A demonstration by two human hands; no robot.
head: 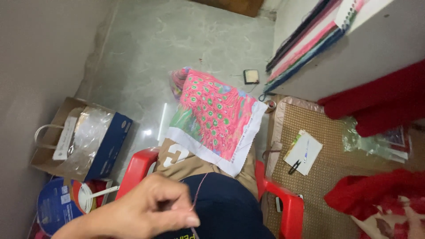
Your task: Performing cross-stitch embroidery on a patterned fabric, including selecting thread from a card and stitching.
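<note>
Left hand [150, 208], fingers pinched closed on a thin thread [198, 188], draws a stitch taut above the pink embroidery cloth [214, 117] on the lap; re-entering the cloth likely demands careful aim.

One head camera, looking steeply down past your lap.

You see from above the red chair [283, 199], with your hand [146, 212] very close at the bottom edge. Beyond the chair, the grey floor [146, 57] runs to the top; right of it lies a woven mat [327, 150]. No second view overlaps.
</note>
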